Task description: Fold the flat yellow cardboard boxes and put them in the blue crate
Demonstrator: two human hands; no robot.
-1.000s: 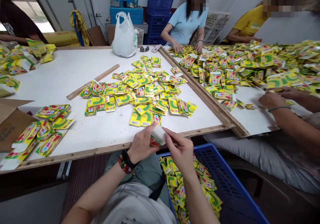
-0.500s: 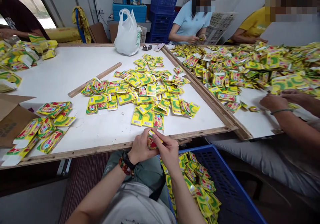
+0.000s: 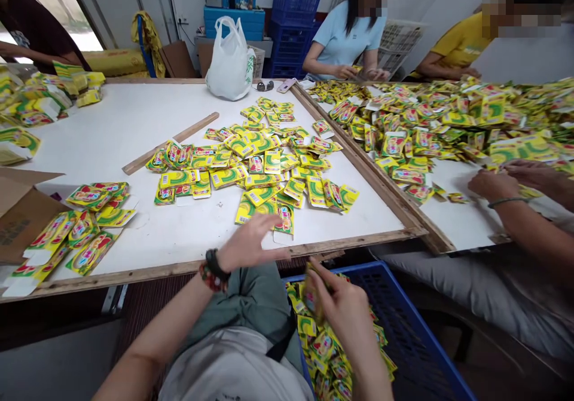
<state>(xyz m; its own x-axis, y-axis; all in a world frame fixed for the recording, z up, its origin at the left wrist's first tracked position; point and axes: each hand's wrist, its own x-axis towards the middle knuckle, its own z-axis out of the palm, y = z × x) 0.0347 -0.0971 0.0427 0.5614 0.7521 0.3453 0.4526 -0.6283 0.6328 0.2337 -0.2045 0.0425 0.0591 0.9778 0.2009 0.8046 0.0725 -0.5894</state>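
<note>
My left hand is over the table's near edge with its fingers stretched out and nothing in it. Its fingertips are close to the nearest small yellow-green boxes of the loose pile. Over the blue crate, my right hand grips one small box, yellow and green with red print and slightly blurred. Below it, the blue crate holds a heap of the same boxes. The crate stands beside my lap, under the table edge.
A wooden strip divides the white table. A loose stick, a white plastic bag and a cardboard box lie around the pile. To the right, co-workers handle a larger heap; another person sits far left.
My hands have parted. The right hand has carried the small box right and down over the crate, while the left has let go and opened toward the pile.
</note>
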